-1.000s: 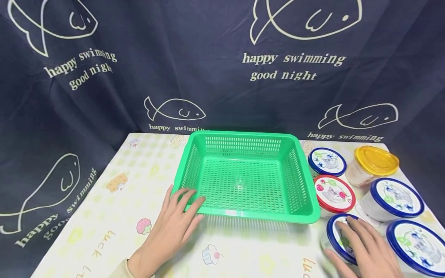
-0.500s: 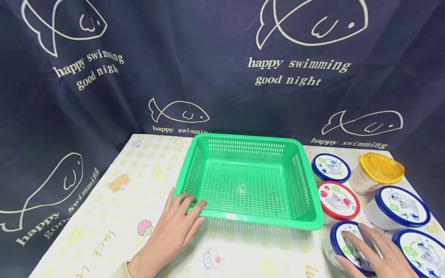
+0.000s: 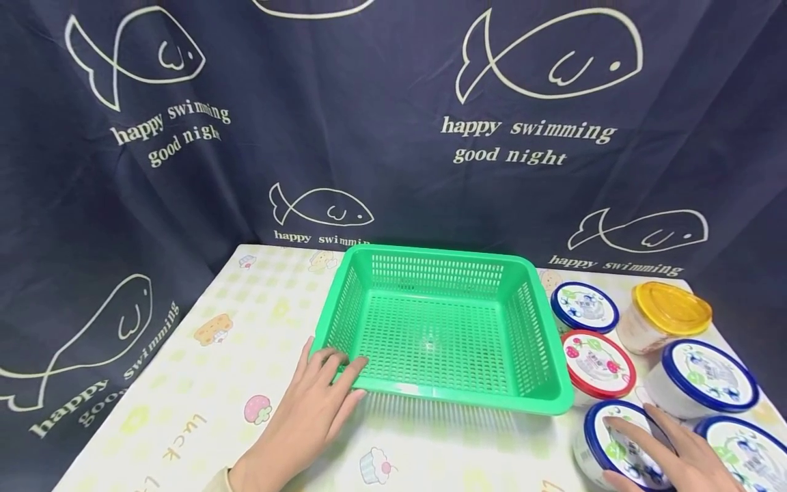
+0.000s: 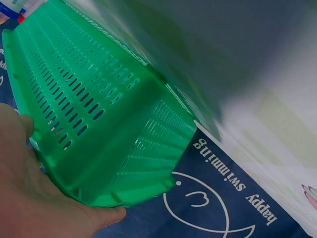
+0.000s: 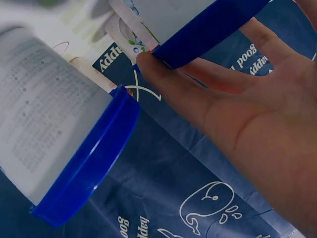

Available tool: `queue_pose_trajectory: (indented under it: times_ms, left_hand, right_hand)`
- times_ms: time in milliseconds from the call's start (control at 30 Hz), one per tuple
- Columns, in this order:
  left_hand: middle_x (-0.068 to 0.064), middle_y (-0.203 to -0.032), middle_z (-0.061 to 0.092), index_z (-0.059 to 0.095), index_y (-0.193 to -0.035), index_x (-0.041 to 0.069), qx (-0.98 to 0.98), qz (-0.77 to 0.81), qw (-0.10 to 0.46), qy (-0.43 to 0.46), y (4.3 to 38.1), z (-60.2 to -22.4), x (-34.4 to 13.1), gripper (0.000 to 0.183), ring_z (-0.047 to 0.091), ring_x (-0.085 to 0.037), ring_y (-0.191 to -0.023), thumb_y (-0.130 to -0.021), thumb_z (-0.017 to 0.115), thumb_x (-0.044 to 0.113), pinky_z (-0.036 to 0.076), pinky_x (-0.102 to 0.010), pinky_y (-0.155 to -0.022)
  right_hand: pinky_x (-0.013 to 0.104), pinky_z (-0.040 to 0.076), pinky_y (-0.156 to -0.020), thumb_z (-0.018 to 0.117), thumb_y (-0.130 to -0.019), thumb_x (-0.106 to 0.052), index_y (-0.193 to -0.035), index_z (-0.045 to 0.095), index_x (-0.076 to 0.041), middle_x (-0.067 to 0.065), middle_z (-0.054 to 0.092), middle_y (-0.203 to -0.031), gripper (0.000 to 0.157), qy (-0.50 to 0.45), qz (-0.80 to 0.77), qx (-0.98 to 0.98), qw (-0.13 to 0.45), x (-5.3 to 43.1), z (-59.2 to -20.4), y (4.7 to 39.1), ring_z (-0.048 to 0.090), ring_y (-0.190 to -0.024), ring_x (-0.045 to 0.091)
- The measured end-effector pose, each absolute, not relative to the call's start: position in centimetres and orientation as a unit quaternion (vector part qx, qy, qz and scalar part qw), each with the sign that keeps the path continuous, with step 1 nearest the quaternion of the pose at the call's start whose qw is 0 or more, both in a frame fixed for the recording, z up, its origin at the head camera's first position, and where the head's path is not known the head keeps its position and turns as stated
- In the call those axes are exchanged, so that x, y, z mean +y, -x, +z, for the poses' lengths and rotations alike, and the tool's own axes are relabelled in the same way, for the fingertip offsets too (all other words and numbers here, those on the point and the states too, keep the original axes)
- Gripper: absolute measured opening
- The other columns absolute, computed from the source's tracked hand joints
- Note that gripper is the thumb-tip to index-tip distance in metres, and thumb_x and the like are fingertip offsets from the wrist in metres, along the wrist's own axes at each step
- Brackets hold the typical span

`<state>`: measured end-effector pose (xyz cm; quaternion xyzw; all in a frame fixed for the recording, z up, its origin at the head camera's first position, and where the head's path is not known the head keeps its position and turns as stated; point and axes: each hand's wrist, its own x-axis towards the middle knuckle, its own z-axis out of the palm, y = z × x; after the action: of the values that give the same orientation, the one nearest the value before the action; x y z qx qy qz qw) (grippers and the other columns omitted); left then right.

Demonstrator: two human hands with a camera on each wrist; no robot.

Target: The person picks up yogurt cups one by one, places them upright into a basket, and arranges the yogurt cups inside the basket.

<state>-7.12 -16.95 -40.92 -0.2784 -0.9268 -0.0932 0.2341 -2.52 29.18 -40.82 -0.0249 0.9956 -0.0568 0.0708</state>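
Observation:
A rectangular green plastic basket (image 3: pixel 443 393) with slotted walls stands mid-table, nothing inside it. My left hand (image 3: pixel 301 417) grips its near left corner, fingers bent over the rim; in the left wrist view the basket (image 4: pixel 124 129) fills much of the picture, with the left hand (image 4: pixel 39 188) along its edge. At the lower right, my right hand (image 3: pixel 682 451) holds a white plastic jar (image 3: pixel 590 454) by its blue, blueberry-printed lid. The right wrist view has that lid (image 5: pixel 213 37) at the top, with fingers of the right hand (image 5: pixel 242 119) around it.
Beside the basket's right wall stand a red-lidded jar (image 3: pixel 596 365) and a blue-lidded jar (image 3: pixel 584 307). Farther right are a yellow-lidded container (image 3: pixel 670 311) and two more blue-lidded jars, one behind (image 3: pixel 710 376) and one in front (image 3: pixel 747 454). A dark fish-print curtain (image 3: pixel 393 137) hangs behind.
The head view has tipped up a little, so everything sits lower. The right hand and its jar have shifted slightly right relative to the other jars. The left hand stays at the basket corner.

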Motion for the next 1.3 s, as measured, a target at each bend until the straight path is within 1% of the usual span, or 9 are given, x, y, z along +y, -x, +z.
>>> queue_pose_trajectory:
  times_ms: [100,200,333,433,633,700,967,1167,1300]
  left_hand:
    - [0.002,-0.111,0.050,0.043,-0.131,0.021,-0.928,-0.102,0.226,0.278,7.0,-41.1,-17.1,0.044,0.038,-0.020,-0.114,-0.092,0.043,0.040,0.005,-0.053,-0.108]
    - [0.004,-0.114,0.049,0.042,-0.133,0.021,-0.927,-0.117,0.220,0.281,7.0,-41.2,-17.2,0.045,0.038,-0.016,-0.115,-0.091,0.044,0.039,0.005,-0.052,-0.108]
    - [0.005,-0.110,0.051,0.051,-0.122,0.016,-0.917,-0.136,0.230,0.297,7.0,-41.3,-17.4,0.035,0.041,-0.017,-0.113,-0.092,0.044,0.034,0.009,-0.054,-0.107]
    - [0.005,-0.105,0.052,0.055,-0.114,0.014,-0.912,-0.140,0.236,0.306,7.0,-41.3,-17.5,0.030,0.042,-0.018,-0.111,-0.093,0.044,0.032,0.010,-0.053,-0.107]
    - [0.006,-0.100,0.051,0.055,-0.114,0.014,-0.911,-0.140,0.239,0.307,7.1,-41.1,-17.4,0.030,0.043,-0.016,-0.109,-0.092,0.045,0.032,0.012,-0.054,-0.107]
    - [0.005,-0.099,0.051,0.056,-0.114,0.013,-0.910,-0.139,0.239,0.308,7.1,-41.0,-17.4,0.030,0.043,-0.017,-0.109,-0.092,0.046,0.032,0.013,-0.054,-0.106]
    - [0.006,-0.100,0.052,0.055,-0.115,0.014,-0.915,-0.131,0.237,0.299,7.2,-40.8,-17.7,0.031,0.042,-0.016,-0.111,-0.092,0.045,0.033,0.013,-0.054,-0.107]
    - [0.005,-0.100,0.052,0.056,-0.114,0.014,-0.915,-0.127,0.241,0.299,7.2,-40.7,-17.8,0.030,0.043,-0.018,-0.110,-0.092,0.045,0.032,0.013,-0.054,-0.107]
    - [0.005,-0.100,0.052,0.056,-0.113,0.014,-0.913,-0.128,0.244,0.300,7.2,-40.7,-17.7,0.030,0.043,-0.019,-0.110,-0.092,0.045,0.032,0.013,-0.054,-0.107]
  right_hand:
    - [0.073,0.028,-0.074,0.052,-0.068,-0.073,-0.123,0.051,-0.022,0.035,0.035,-0.122,0.075,0.027,-0.055,0.996,0.068,29.1,-41.0,2.4,0.032,-0.101,0.059]
    - [0.073,0.028,-0.073,0.049,-0.068,-0.074,-0.125,0.050,-0.021,0.035,0.033,-0.122,0.077,0.018,-0.051,0.994,0.090,29.3,-41.8,2.3,0.032,-0.100,0.058]
    - [0.073,0.026,-0.074,0.047,-0.068,-0.075,-0.126,0.049,-0.023,0.035,0.032,-0.122,0.078,0.008,-0.055,0.994,0.094,30.0,-42.9,2.1,0.030,-0.100,0.057]
    - [0.073,0.027,-0.074,0.051,-0.067,-0.073,-0.124,0.050,-0.024,0.033,0.035,-0.121,0.075,0.021,-0.056,0.996,0.069,30.1,-42.8,2.0,0.032,-0.100,0.054]
    - [0.067,0.033,-0.074,0.061,-0.052,-0.076,-0.128,0.043,-0.025,0.021,0.040,-0.121,0.093,0.069,-0.025,0.997,0.026,31.1,-42.7,1.7,0.039,-0.101,0.042]
    - [0.066,0.033,-0.075,0.062,-0.052,-0.075,-0.128,0.043,-0.021,0.021,0.041,-0.121,0.096,0.074,-0.025,0.997,0.020,31.3,-42.5,1.7,0.039,-0.102,0.042]
    - [0.067,0.033,-0.072,0.065,-0.046,-0.075,-0.128,0.042,-0.012,0.022,0.043,-0.120,0.106,0.043,-0.053,0.997,0.037,30.7,-41.1,1.6,0.039,-0.100,0.042]
    - [0.063,0.033,-0.070,0.071,-0.042,-0.071,-0.131,0.039,-0.016,0.018,0.044,-0.119,0.110,0.040,-0.109,0.993,0.024,30.2,-40.5,1.2,0.036,-0.103,0.037]
    - [0.065,0.034,-0.067,0.077,-0.044,-0.063,-0.133,0.036,-0.016,0.019,0.041,-0.121,0.108,0.050,-0.127,0.990,0.032,30.3,-39.9,1.0,0.035,-0.104,0.037]
